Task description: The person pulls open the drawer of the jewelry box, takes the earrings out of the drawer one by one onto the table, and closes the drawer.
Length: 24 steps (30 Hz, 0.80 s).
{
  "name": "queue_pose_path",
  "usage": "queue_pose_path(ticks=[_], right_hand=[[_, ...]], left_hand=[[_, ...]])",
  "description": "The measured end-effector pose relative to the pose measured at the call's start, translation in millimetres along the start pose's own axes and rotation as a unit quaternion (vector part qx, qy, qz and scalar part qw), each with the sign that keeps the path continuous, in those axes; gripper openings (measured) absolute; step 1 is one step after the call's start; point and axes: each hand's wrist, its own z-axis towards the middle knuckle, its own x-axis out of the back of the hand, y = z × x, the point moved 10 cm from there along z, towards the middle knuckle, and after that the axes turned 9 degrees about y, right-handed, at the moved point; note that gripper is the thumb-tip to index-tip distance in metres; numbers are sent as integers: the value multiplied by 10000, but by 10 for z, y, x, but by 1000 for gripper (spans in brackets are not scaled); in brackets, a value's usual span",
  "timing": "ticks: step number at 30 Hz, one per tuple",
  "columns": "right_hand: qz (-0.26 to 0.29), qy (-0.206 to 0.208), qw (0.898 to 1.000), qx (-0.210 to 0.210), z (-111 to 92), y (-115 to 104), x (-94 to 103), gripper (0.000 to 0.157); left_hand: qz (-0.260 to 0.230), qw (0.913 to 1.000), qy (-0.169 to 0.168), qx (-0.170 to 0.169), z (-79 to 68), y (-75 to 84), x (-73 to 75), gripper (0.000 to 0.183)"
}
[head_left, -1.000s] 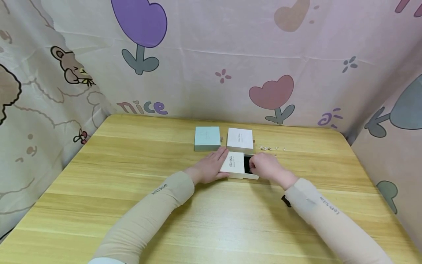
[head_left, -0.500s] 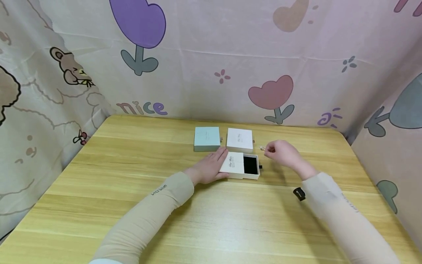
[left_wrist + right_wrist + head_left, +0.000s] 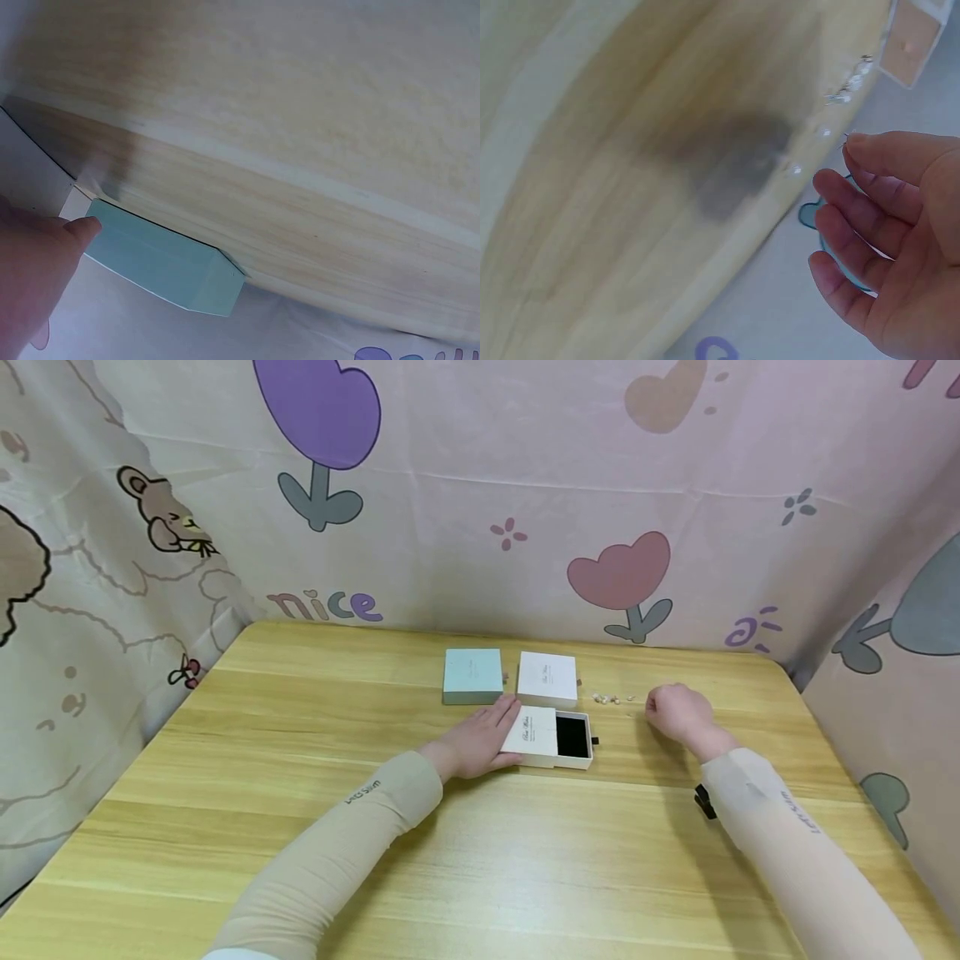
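My left hand point(image 3: 480, 742) rests on the sleeve of a white drawer box point(image 3: 530, 727), thumb along its front side. The box's drawer point(image 3: 573, 739) is pulled out to the right, showing a black lining and a small black tab. To the right of the box my right hand point(image 3: 678, 714) is raised over the table, its fingertips together in the head view. In the right wrist view, a tiny thin-pinned earring point(image 3: 845, 140) shows at the thumb and index fingertips. Several small pearly stud earrings point(image 3: 606, 699) lie in a row on the table; another stud point(image 3: 631, 697) lies nearer this hand.
Behind the drawer box stand a closed mint-green box point(image 3: 472, 677) and a closed white box point(image 3: 547, 679), each with a small tab on its right. The wooden table point(image 3: 360, 727) ends at a patterned curtain point(image 3: 450, 527).
My right hand has left the drawer, passed close to the row of earrings, and moved farther right. The left hand and the boxes have stayed in place.
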Motion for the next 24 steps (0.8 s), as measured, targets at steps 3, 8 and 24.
queue_pose_path(ticks=[3,8,24], right_hand=[[-56,-60,10000,-1,7,40,-41,24],[-100,-112,9999,19,12,46,-74,25],[131,-207,9992,-326,49,107,-107,16]], left_hand=[[6,10000,25,-45,-2,12,3,85],[1,10000,32,-55,-6,20,15,85],[-77,10000,20,1,5,-6,-1,86]])
